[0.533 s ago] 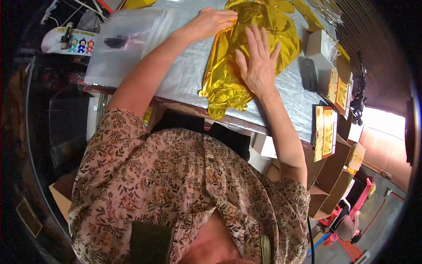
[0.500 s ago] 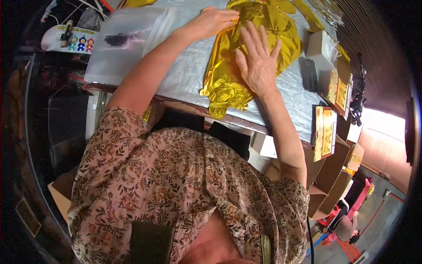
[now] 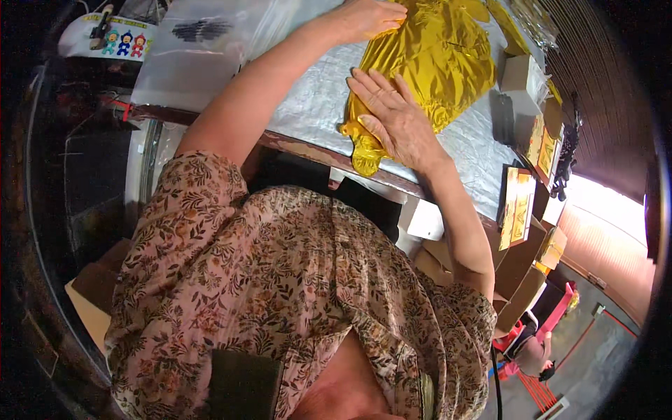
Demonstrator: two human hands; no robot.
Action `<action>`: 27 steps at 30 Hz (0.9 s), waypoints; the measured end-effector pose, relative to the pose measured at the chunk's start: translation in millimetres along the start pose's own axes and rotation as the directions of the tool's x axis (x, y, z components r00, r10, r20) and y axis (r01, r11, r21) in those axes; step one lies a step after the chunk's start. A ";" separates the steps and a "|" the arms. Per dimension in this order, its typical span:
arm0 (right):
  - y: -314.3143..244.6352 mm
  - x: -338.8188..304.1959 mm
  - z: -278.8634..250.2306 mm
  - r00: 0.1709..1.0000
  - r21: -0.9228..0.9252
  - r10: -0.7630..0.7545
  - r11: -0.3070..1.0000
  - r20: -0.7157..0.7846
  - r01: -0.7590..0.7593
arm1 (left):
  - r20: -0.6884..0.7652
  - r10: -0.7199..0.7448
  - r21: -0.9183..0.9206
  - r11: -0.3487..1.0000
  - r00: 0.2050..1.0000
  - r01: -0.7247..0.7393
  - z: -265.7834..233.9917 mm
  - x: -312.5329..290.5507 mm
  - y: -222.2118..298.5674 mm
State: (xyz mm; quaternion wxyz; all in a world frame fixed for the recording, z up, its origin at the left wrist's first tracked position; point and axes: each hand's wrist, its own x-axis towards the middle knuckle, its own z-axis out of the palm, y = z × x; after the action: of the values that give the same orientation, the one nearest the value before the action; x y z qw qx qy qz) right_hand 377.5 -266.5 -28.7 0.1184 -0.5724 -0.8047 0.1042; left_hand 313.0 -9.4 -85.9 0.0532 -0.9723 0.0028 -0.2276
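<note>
A crinkled, flat gold foil balloon [image 3: 448, 66] lies on the silvery sheet covering the table, its narrow end reaching the near edge. My left hand [image 3: 367, 21] is at the balloon's far left edge, fingers curled and pressed together on the foil. Lower down, my right hand [image 3: 400, 129] rests flat across the balloon's near part, palm down with fingers stretched out. Part of the foil is hidden beneath it.
A stack of clear plastic bags [image 3: 203, 63] lies on the table's left side. At right stand a white box [image 3: 521, 75], a dark block [image 3: 502, 119] and printed cards [image 3: 516, 210]. Open cardboard boxes [image 3: 521, 273] sit below. Another person [image 3: 532, 353] is in the far lower right.
My right hand has slid nearer along the foil toward its narrow end. My left hand has curled its fingers at the far left edge. The whole view has shifted slightly.
</note>
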 end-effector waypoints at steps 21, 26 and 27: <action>19.3 -9.2 4.4 0.984 -0.008 0.148 0.989 -0.099 -0.150 | 0.142 -0.314 -0.327 0.880 0.939 0.344 -29.8 1.2 21.2; 11.9 -7.0 3.0 0.979 -0.045 0.152 0.986 -0.137 -0.160 | 0.146 -0.290 -0.309 0.895 0.946 0.322 -41.0 -1.3 20.0; 9.6 -6.0 1.9 0.979 -0.042 0.151 0.986 -0.140 -0.159 | 0.140 -0.289 -0.321 0.891 0.947 0.320 -40.9 -1.3 18.7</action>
State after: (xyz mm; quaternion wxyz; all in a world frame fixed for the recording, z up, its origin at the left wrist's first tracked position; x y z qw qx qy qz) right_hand 387.5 -269.2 -33.8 0.1494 -0.6421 -0.7501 0.0523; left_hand 294.1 -32.2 -52.0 -0.1517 -0.9642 -0.1128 -0.1859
